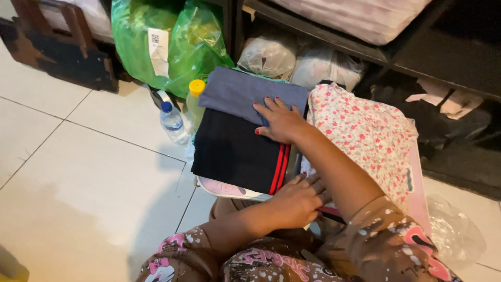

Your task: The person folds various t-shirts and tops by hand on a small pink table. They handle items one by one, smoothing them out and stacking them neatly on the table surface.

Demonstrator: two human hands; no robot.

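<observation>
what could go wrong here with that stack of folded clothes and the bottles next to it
The folded stack overhangs the white base beneath it; with only the right hand pressing on top, it may slide off. The left hand is tucked at the stack's edge and could drag layers loose. A shove might topple the water bottle.

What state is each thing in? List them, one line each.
Blue-grey cloth: folded flat, top of the pile.
Black garment: folded, red stripes at its edge.
Floral cloth: spread loosely beside the pile.
Water bottle: upright, blue cap on.
Yellow-capped bottle: upright, capped.
Green bag: full, crumpled.
Right hand: flat on the pile.
Left hand: at the pile's near edge.
</observation>
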